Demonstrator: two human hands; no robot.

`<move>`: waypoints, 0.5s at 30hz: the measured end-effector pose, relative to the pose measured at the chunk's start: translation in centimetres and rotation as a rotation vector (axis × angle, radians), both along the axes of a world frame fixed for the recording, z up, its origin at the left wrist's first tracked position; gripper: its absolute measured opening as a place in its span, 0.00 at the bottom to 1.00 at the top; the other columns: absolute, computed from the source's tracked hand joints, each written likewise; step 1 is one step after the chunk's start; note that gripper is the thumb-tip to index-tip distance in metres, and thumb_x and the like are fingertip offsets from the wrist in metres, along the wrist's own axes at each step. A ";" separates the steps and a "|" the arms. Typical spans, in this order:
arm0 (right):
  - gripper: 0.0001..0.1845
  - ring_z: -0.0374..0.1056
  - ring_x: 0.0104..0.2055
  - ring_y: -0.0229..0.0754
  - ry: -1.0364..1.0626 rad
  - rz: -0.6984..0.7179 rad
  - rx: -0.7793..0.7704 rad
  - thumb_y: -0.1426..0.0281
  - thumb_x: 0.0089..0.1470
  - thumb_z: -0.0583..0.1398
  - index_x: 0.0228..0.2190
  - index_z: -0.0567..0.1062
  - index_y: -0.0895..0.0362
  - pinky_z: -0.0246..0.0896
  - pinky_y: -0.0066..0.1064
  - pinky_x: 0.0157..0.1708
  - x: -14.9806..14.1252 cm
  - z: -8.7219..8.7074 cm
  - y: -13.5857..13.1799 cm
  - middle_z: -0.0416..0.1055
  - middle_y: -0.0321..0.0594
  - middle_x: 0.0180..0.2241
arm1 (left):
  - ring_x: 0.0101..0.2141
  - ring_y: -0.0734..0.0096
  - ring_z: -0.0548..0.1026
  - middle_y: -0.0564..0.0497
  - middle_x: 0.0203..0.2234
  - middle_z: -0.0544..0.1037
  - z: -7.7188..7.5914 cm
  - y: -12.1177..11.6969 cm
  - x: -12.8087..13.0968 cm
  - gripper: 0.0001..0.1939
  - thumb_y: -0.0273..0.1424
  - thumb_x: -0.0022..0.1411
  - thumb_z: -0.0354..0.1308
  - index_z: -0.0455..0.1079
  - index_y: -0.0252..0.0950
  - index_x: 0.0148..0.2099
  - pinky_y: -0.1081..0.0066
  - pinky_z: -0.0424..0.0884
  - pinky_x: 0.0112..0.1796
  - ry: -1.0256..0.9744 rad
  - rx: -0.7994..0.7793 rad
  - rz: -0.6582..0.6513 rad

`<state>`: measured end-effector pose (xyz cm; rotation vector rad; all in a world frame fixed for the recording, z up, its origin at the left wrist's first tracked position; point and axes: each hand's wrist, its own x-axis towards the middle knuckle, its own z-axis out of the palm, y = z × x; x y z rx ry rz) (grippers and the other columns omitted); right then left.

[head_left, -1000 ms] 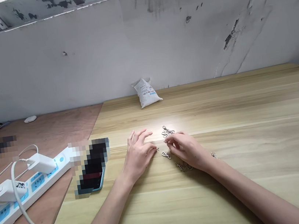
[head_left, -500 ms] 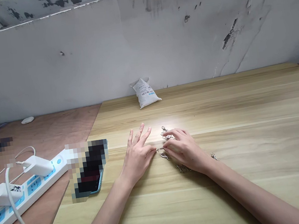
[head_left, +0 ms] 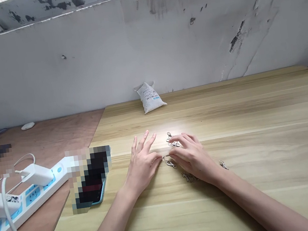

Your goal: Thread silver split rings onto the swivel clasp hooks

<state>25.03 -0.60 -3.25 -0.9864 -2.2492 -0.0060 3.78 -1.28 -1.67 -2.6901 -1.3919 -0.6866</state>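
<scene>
Hardware (head_left: 166, 156), small and metallic, is bridging the left hand (head_left: 141, 165) and right hand (head_left: 191, 159) just beyond a loose clasp (head_left: 171, 164) on the table (head_left: 265, 130), both grips pinching its ends closed-fingered, the right having just joined, apparently making this two-handed work.

A crumpled white printed packet (head_left: 150, 98) sat near the stained pale-grey wall (head_left: 101, 65). A long white power strip with blue sockets (head_left: 32, 195) held boxy white chargers (head_left: 38, 175), left of a blue-edged dark phone (head_left: 94, 177).

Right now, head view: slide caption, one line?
Left hand and right hand pinch a metal piece; clasps lie nearby, a white packet by the wall.
</scene>
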 end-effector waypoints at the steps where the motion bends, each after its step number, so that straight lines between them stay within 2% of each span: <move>1: 0.10 0.65 0.45 0.44 -0.002 0.006 -0.001 0.71 0.62 0.56 0.31 0.76 0.55 0.55 0.45 0.53 0.0 0.0 0.0 0.71 0.46 0.44 | 0.66 0.52 0.52 0.46 0.63 0.64 0.0 0.0 0.0 0.11 0.31 0.67 0.55 0.78 0.39 0.34 0.39 0.48 0.62 -0.002 -0.002 -0.001; 15: 0.09 0.65 0.48 0.45 -0.021 -0.011 0.038 0.72 0.61 0.56 0.30 0.74 0.55 0.56 0.46 0.54 -0.2 0.0 -0.3 0.70 0.45 0.45 | 0.67 0.52 0.50 0.47 0.63 0.63 -0.1 0.1 -0.1 0.12 0.30 0.67 0.54 0.77 0.39 0.34 0.37 0.49 0.61 -0.008 -0.008 -0.017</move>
